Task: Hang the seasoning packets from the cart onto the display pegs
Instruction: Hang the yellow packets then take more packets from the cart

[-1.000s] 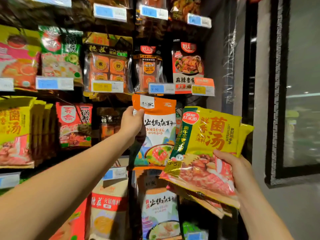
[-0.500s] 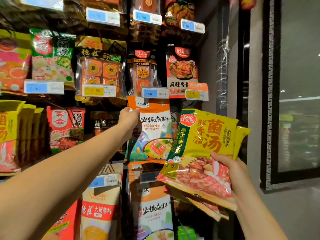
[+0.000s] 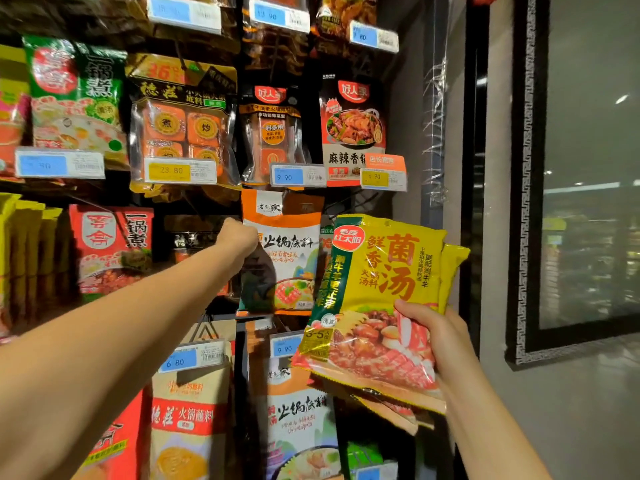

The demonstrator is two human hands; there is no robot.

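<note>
Head view: my right hand (image 3: 436, 336) grips a stack of yellow soup-base packets (image 3: 381, 271) by the lower right corner, thumb on the front. The stack's long axis is upright and tilted slightly left, and it sits near me, just right of the hanging orange-and-white packet (image 3: 287, 251). My left hand (image 3: 237, 239) is nearer the rack, arm stretched far and up, fingers curled at that packet's upper left edge below the 9.90 price tag (image 3: 298, 175); I can't tell if it pinches anything, the peg is hidden, and I'd guess the stack must go farther in.
</note>
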